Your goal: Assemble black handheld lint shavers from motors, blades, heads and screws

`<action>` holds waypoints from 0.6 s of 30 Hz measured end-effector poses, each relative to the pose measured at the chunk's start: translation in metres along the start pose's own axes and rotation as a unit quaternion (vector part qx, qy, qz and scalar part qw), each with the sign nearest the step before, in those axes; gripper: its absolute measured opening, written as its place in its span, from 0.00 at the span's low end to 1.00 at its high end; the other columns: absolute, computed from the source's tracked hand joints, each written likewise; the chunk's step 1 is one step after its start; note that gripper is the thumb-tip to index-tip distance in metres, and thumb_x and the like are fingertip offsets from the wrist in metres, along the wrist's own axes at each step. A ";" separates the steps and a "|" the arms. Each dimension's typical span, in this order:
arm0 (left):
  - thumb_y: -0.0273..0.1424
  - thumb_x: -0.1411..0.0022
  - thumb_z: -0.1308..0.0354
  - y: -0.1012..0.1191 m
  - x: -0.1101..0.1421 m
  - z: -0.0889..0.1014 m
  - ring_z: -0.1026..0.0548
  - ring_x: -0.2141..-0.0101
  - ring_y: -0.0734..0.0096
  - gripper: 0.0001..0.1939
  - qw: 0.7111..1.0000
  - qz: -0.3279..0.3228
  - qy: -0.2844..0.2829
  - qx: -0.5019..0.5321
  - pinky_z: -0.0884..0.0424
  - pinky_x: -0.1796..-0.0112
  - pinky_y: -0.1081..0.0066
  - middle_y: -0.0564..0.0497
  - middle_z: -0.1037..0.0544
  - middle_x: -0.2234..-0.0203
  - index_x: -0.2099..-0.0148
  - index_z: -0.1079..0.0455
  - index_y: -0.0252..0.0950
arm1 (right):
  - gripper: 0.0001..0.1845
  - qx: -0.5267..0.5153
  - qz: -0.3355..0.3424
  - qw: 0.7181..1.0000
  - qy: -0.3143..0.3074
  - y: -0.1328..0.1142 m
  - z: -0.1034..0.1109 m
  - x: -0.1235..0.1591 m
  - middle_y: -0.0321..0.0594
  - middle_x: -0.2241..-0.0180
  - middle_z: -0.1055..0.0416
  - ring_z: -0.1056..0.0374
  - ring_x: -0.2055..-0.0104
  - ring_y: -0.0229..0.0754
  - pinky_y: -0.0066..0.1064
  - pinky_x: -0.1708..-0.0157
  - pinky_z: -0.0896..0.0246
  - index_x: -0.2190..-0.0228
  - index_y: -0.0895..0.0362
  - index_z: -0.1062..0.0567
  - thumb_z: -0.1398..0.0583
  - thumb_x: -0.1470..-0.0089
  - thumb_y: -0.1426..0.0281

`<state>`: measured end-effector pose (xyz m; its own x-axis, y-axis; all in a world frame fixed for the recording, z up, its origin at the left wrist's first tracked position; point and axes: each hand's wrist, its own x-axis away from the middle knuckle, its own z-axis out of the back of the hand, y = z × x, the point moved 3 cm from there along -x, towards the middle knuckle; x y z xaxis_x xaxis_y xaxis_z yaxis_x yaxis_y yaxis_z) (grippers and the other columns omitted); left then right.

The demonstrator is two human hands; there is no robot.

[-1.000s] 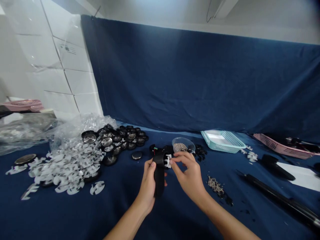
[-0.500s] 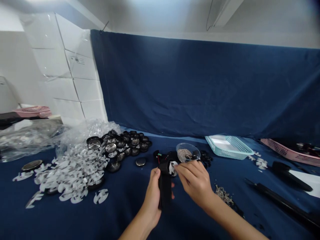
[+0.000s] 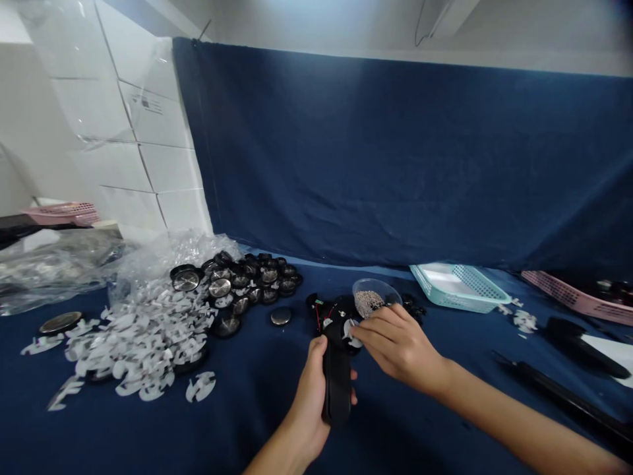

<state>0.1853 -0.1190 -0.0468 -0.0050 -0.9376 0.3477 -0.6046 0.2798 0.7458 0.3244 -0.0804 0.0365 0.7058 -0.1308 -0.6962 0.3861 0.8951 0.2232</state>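
My left hand [image 3: 311,389] is wrapped round the black handle of a device [image 3: 337,379], held upright over the blue cloth. Red and green wires show at the device's round head [image 3: 326,316]. My right hand [image 3: 395,343] pinches a small white paper piece [image 3: 350,328] against that head, fingers closed. Just behind my right hand stands a clear plastic cup [image 3: 376,295] holding tiny grey screws.
A heap of white paper cut-outs [image 3: 143,336] and several black round discs with metal faces [image 3: 237,284] lie left. Crumpled plastic bags [image 3: 59,264] sit far left. A teal basket [image 3: 457,287], a pink tray [image 3: 578,297] and black tools [image 3: 558,396] lie right.
Both hands and the device have shifted slightly right and nearer the cup. My right hand has gone from picking at the white piece to pressing it onto the head. The camera swayed.
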 end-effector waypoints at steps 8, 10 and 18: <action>0.54 0.40 0.51 0.006 0.004 0.004 0.27 0.79 0.69 0.23 0.998 -0.058 0.012 -0.030 0.30 0.78 0.71 0.52 0.25 0.78 0.53 0.39 0.42 | 0.10 -0.057 -0.149 0.985 0.069 -0.014 -0.017 -0.002 0.41 0.70 0.26 0.36 0.66 0.43 0.38 0.65 0.41 0.61 0.60 0.23 0.42 0.44 0.81; 0.53 0.40 0.51 0.010 0.005 0.004 0.28 0.80 0.70 0.21 0.996 -0.082 0.015 -0.042 0.30 0.78 0.72 0.54 0.25 0.78 0.55 0.39 0.43 | 0.09 -0.081 -0.204 0.972 0.089 -0.016 -0.018 -0.005 0.41 0.71 0.27 0.36 0.66 0.42 0.37 0.65 0.38 0.64 0.60 0.23 0.42 0.44 0.80; 0.53 0.41 0.49 0.015 0.007 0.004 0.27 0.79 0.71 0.21 0.994 -0.093 0.023 -0.045 0.32 0.79 0.75 0.55 0.26 0.78 0.55 0.38 0.43 | 0.05 -0.130 -0.333 0.929 0.097 -0.018 -0.014 -0.005 0.37 0.70 0.26 0.32 0.67 0.39 0.31 0.69 0.34 0.67 0.55 0.22 0.38 0.46 0.75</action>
<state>0.1729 -0.1225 -0.0355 0.1382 -0.9649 0.2234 -0.5175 0.1220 0.8470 0.3060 -0.0896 0.0261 0.2318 -0.6366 -0.7356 0.5248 0.7185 -0.4564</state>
